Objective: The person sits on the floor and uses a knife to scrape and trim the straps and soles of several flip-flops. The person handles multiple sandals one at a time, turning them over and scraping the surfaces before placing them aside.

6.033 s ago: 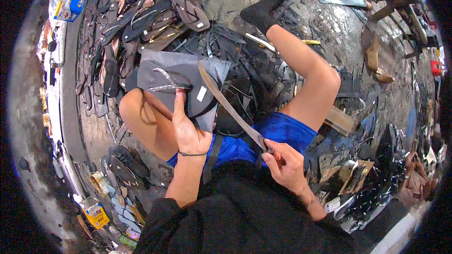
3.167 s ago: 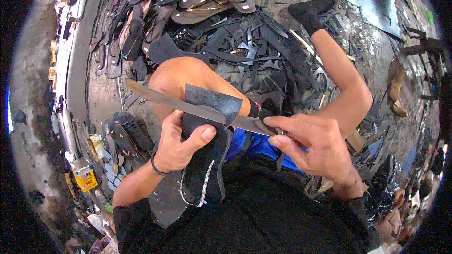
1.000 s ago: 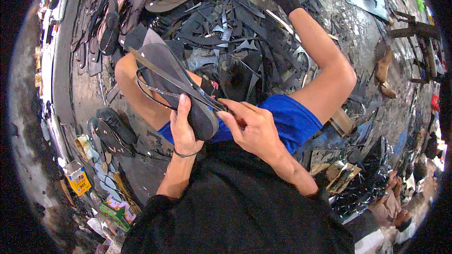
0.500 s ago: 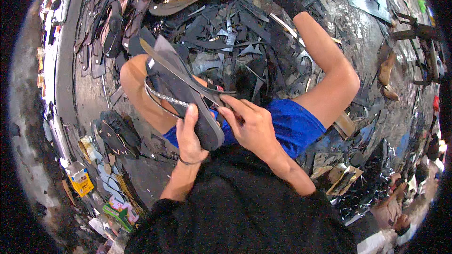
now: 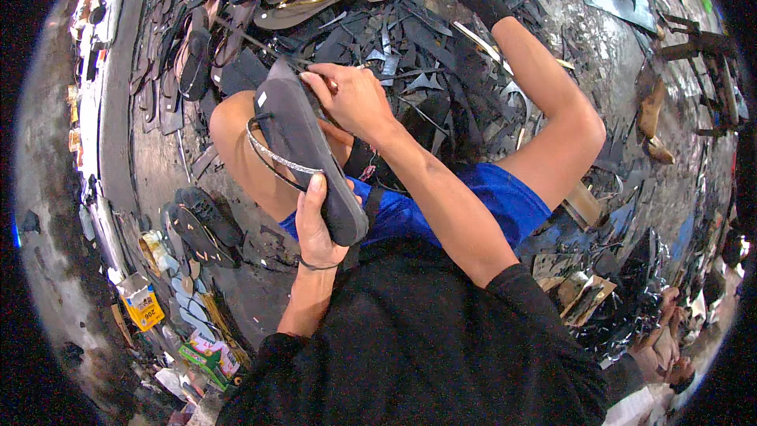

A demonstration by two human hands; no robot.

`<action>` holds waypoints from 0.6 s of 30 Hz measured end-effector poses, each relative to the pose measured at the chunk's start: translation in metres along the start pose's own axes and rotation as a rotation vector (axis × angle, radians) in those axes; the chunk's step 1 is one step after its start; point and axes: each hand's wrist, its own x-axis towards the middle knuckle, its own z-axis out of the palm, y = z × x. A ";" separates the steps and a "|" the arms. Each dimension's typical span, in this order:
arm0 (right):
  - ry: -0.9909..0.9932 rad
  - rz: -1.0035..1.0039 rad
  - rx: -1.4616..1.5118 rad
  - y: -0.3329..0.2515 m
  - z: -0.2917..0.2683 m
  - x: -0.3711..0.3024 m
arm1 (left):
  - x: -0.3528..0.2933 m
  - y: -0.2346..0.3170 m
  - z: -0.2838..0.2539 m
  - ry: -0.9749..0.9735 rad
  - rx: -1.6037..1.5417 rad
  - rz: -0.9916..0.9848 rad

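Note:
My left hand [image 5: 317, 229] is closed round the heel end of a dark flip-flop [image 5: 311, 138], its thumb on the footbed. The flip-flop points away from me, tilted, with a sparkling strap [image 5: 280, 159] hanging to its left and a small white label near the toe. Up by the toe's right edge, my right hand [image 5: 355, 102] is closed on a knife. The thin knife blade [image 5: 251, 35] juts to the far left past the toe; fingers hide the handle. Whether the blade touches the sole, I cannot tell.
Several finished flip-flops [image 5: 300, 12] lie at the far left. Black offcuts [image 5: 378, 39] cover the floor between my legs. A dark pair of soles [image 5: 205, 225] and a yellow box [image 5: 142, 305] sit at left. At far right stands a dark stool [image 5: 702, 47].
My right hand has moved from beside the heel away to the toe, carrying the knife along the sole's right edge. The flip-flop has turned slightly more upright in my left hand.

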 end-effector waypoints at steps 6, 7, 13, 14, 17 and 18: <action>-0.039 0.292 0.311 0.041 0.002 0.029 | -0.025 -0.006 -0.005 -0.097 0.111 0.026; -0.067 0.405 0.489 0.019 -0.015 0.014 | -0.024 -0.004 -0.013 -0.108 0.093 -0.022; -0.332 0.545 0.488 -0.042 -0.090 -0.071 | -0.011 -0.012 -0.034 -0.323 0.357 -0.008; -0.275 0.425 0.386 -0.037 -0.091 -0.079 | -0.014 -0.013 -0.036 -0.345 0.453 -0.028; -0.182 0.262 0.312 -0.036 -0.091 -0.092 | 0.004 0.020 -0.033 -0.486 0.642 0.321; -0.183 0.227 0.293 -0.040 -0.091 -0.094 | 0.028 0.040 -0.033 -0.275 0.068 -0.075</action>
